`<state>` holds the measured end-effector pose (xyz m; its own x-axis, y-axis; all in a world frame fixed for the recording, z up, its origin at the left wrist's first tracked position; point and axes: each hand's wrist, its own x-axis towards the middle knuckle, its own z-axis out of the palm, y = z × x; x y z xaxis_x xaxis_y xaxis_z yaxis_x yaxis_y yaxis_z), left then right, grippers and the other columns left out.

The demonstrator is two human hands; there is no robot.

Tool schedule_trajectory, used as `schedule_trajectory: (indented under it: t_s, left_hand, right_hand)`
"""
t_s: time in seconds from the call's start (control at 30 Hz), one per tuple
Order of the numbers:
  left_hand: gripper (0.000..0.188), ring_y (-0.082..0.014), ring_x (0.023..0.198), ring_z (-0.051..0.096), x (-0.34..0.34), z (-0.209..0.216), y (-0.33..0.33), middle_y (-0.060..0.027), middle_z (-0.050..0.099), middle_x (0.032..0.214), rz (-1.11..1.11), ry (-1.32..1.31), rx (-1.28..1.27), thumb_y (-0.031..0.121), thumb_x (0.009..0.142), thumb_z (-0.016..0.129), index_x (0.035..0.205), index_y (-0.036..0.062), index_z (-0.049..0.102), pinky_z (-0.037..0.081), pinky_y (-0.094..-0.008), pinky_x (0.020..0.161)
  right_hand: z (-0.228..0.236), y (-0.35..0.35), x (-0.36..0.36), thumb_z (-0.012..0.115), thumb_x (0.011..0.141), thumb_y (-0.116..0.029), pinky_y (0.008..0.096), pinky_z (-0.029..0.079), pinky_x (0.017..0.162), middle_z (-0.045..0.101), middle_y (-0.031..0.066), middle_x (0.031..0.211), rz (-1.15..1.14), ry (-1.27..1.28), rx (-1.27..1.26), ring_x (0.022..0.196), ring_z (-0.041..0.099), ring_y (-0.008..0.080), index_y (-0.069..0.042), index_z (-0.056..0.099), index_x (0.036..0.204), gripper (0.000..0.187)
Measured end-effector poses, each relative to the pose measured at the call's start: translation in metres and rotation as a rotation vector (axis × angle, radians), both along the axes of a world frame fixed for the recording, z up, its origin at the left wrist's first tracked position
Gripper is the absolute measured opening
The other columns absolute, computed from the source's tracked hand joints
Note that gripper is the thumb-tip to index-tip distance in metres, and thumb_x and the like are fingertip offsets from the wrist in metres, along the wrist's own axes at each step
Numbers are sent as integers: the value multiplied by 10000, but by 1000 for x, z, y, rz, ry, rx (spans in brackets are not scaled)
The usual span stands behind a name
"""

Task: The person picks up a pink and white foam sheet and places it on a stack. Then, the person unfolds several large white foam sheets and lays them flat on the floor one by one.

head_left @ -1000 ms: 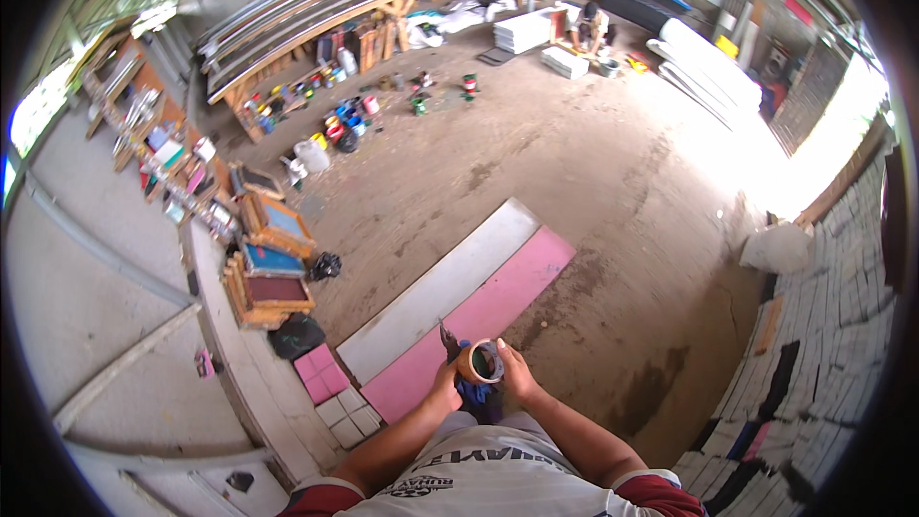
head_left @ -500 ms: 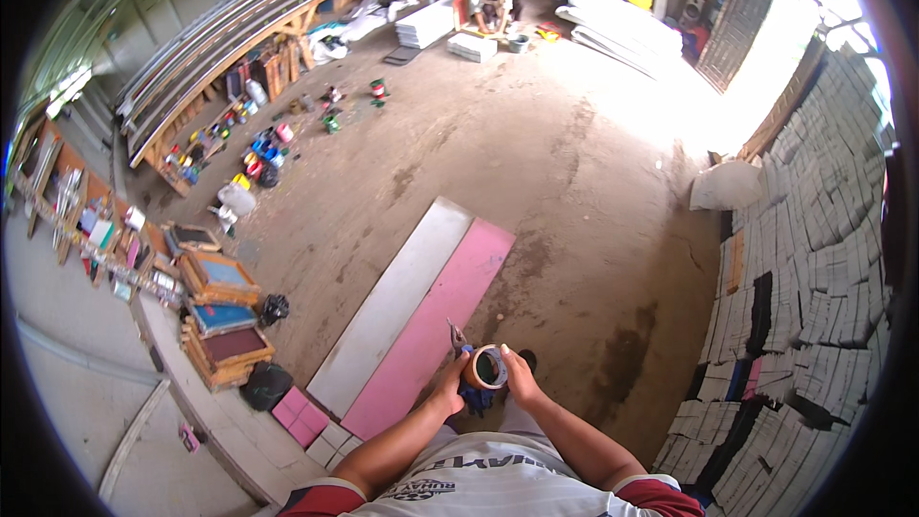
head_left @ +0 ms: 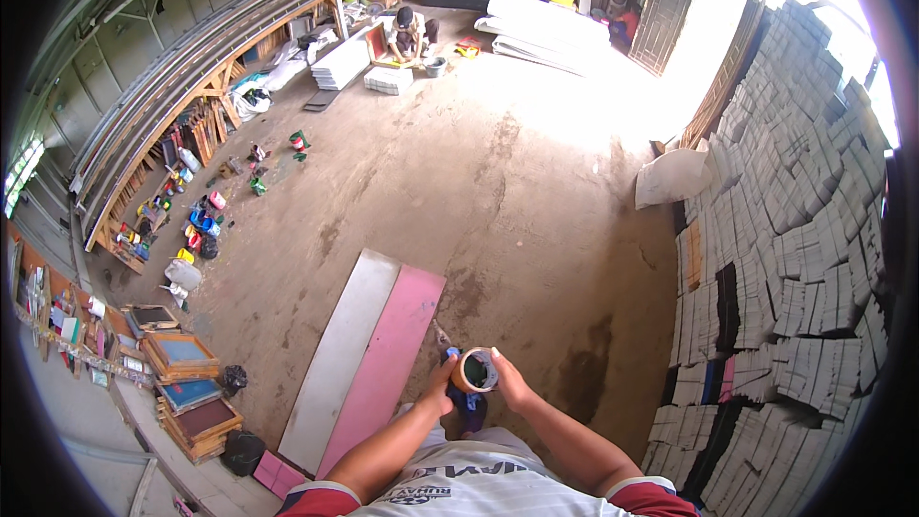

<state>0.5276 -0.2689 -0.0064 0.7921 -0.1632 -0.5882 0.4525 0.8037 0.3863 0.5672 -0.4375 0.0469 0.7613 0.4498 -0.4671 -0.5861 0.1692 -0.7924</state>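
Your view has swung right, carrying the pink board point(head_left: 388, 364) and white board point(head_left: 340, 354) leftward. Your left hand point(head_left: 438, 390) and right hand point(head_left: 514, 387) converge in front of your shirt point(head_left: 479, 483), grasping a tape roll point(head_left: 463, 381) between them. Its open core faces up, axis slanted; a pale rim circles its brown cylindrical wall. A pointed tool point(head_left: 441, 336) juts past your left hand.

The brown roll point(head_left: 460, 379) at lower centre has a smooth outer face and a pale, papery-looking rim. Left of it, the white panel point(head_left: 340, 354) and pink panel point(head_left: 388, 359) look smooth and matt. The floor point(head_left: 479, 220) is rough and dusty. At lower left, the stacked frames point(head_left: 182, 357) look wooden, the black bag point(head_left: 243, 453) like thin plastic; the shirt point(head_left: 479, 474) is soft matt cloth
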Motion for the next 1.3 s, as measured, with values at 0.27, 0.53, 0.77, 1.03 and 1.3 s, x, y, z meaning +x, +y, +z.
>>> schedule_trajectory:
  t_s: [0.27,0.53,0.77,1.03,1.3]
  left_hand:
    - [540,-262,1090,677,75,-27,38,-98,685,1182,126,-17,-14,492,916,714,1239,74,601,579,-457,930]
    - [567,-270,1091,678,204,-41,77,-97,700,1172,109,-116,11,526,864,743,1201,79,646,546,-487,973]
    - [589,-209,1032,679,327,-46,74,-57,695,1105,5,-42,186,507,806,824,1184,94,639,558,-417,926]
    - [510,-236,1073,675,463,-46,69,-89,678,1163,93,25,167,443,913,741,1241,84,585,561,-431,933]
    - [498,-222,1087,672,560,-17,114,-78,676,1181,370,-114,116,477,963,659,1258,83,585,555,-408,942]
  right_hand:
    - [-23,35,103,335,1097,-517,307,434,1014,601,52,1274,248,-21,-40,1153,540,134,-45,549,1379,591]
    - [5,65,237,321,1071,-589,366,442,1030,582,64,1324,372,70,-33,1189,543,173,-69,487,1458,669]
    - [-14,48,353,270,1079,-588,339,542,849,639,75,1207,285,23,-168,1005,626,172,-48,540,1380,675]
    - [-39,51,503,300,1076,-587,282,487,799,654,23,1098,368,-1,-153,953,602,117,-58,570,1352,655]
    - [-24,126,657,341,1070,-585,327,485,887,602,90,1273,705,-86,-210,1063,577,171,-46,507,1439,674]
